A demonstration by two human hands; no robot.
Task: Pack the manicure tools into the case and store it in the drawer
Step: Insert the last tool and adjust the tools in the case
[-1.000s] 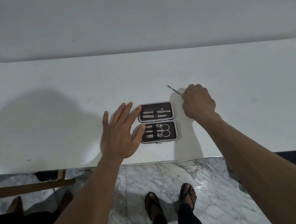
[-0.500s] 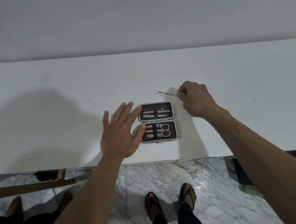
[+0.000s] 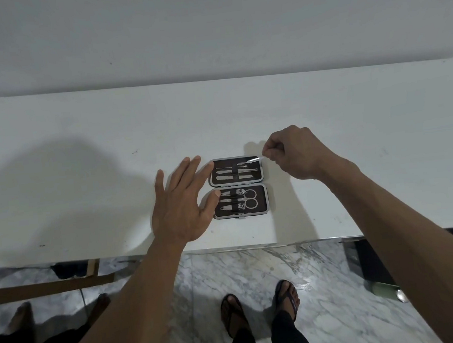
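No brand, label or writing can be read on the open manicure case (image 3: 238,187), which is laid flat on the white table (image 3: 354,118) near its front edge. Its dark lining is split into two halves: in the 12 o'clock half several slim tools are strapped, and in the 6 o'clock half scissors (image 3: 246,199) and what look like clippers are seen, though the small pieces are too fine to be told apart. A thin metal tool (image 3: 251,161) is pinched by the right hand (image 3: 295,154) at 2 o'clock of the case, its tip held over the far half's upper right corner; whether the tip touches the lining cannot be told. The left hand (image 3: 182,204) is spread flat at 9 o'clock, its fingertips at the case's left edge. Both forearms are cut off by the frame. A plain pale wall is seen behind the table, and a marble floor (image 3: 257,265) below, where sandalled feet are visible.
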